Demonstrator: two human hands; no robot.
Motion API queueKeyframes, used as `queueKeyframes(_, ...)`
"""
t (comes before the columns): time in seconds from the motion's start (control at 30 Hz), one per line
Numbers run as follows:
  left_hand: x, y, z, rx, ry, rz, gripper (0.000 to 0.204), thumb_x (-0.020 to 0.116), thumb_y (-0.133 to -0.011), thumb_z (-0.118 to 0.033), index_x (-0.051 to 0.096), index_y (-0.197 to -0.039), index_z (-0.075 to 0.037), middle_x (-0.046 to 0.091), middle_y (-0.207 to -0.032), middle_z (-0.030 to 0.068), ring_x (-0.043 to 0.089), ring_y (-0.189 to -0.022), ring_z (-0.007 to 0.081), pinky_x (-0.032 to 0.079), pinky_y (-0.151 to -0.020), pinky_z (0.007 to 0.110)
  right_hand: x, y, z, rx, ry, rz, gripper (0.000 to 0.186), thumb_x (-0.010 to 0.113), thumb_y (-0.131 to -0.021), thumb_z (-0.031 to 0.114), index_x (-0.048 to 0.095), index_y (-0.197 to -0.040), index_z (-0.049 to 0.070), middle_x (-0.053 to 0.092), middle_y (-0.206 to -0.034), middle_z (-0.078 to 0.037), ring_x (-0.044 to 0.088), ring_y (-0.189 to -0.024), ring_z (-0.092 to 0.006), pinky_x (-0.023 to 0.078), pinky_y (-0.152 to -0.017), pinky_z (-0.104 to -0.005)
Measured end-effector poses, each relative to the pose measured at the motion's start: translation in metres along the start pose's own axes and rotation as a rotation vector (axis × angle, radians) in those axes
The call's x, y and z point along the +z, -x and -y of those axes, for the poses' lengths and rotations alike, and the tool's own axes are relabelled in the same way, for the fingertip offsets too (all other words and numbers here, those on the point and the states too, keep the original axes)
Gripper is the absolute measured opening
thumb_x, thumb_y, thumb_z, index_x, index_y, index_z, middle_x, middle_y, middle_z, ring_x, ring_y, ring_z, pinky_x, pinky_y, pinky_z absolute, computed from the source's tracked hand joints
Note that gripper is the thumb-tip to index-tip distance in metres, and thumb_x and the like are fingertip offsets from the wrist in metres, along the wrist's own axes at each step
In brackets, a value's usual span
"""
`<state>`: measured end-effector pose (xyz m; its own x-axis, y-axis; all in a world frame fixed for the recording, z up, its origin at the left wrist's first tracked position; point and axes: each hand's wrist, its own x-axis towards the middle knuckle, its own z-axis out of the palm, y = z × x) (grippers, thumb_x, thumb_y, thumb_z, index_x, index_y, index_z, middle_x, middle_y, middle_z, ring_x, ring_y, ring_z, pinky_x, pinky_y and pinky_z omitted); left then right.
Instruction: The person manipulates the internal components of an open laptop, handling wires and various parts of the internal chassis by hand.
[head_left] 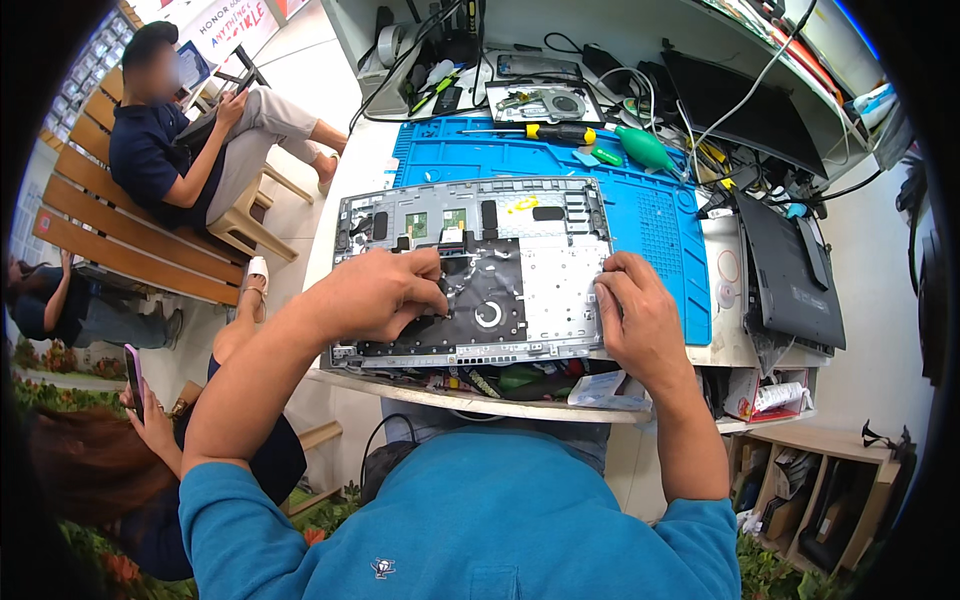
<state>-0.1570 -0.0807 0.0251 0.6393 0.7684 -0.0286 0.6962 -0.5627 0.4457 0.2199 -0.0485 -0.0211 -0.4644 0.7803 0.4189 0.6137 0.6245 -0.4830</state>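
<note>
A grey laptop top case [565,265], its inner side facing up, lies in front of me at the table's front edge, partly over a blue repair mat [660,245]. Black film [490,280] covers much of its left and middle part. Over that film is my left hand [395,290], its fingers curled and pinched together; what sits between the fingertips is hidden. My right hand [640,310] grips the case's right edge with bent fingers and thumb. Beyond the case, a yellow-and-black screwdriver [560,134] and a green air blower [645,149] rest on the mat.
Laptop parts with a fan [545,104] lie behind the mat. On the right stand a dark laptop or monitor shell [795,270] and a dark screen panel [745,110], among loose cables. One person sits on a wooden bench [130,230] at left; another holds a phone [134,375] nearby.
</note>
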Motion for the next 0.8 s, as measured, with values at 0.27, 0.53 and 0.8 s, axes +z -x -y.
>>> queueKeyframes(0.27, 0.03, 0.017, -0.045, -0.326, -0.029, -0.231, 0.016, 0.081, -0.091, -0.003, 0.086, -0.103, -0.012, 0.067, -0.096, 0.0072, 0.074, -0.082, 0.0326, 0.06, -0.074, 0.045, -0.002, 0.001, -0.003, 0.001, -0.024, 0.006, 0.005, 0.074, -0.096, 0.0, 0.071, -0.1, -0.003, 0.07, -0.116, -0.017, 0.07, -0.109, -0.0393, 0.058, -0.093, -0.048)
queueKeyframes(0.53, 0.057, 0.022, -0.064, -0.437, -0.017, -0.423, 0.015, 0.078, -0.092, -0.002, 0.084, -0.102, -0.01, 0.066, -0.098, 0.0085, 0.075, -0.081, 0.0343, 0.061, -0.071, 0.047, -0.002, 0.0, -0.003, -0.026, -0.004, 0.022, 0.005, 0.073, -0.097, 0.0, 0.071, -0.1, -0.002, 0.07, -0.115, -0.017, 0.068, -0.108, -0.0385, 0.057, -0.094, -0.0476)
queueKeyframes(0.8, 0.057, 0.024, -0.059, -0.289, -0.135, -0.401, 0.021, 0.076, -0.085, 0.002, 0.083, -0.102, -0.009, 0.064, -0.099, 0.0083, 0.075, -0.087, 0.0323, 0.061, -0.076, 0.046, -0.002, 0.001, -0.004, -0.044, 0.01, 0.036, 0.005, 0.073, -0.098, 0.0, 0.071, -0.101, -0.003, 0.07, -0.114, -0.016, 0.068, -0.108, -0.0375, 0.057, -0.094, -0.0471)
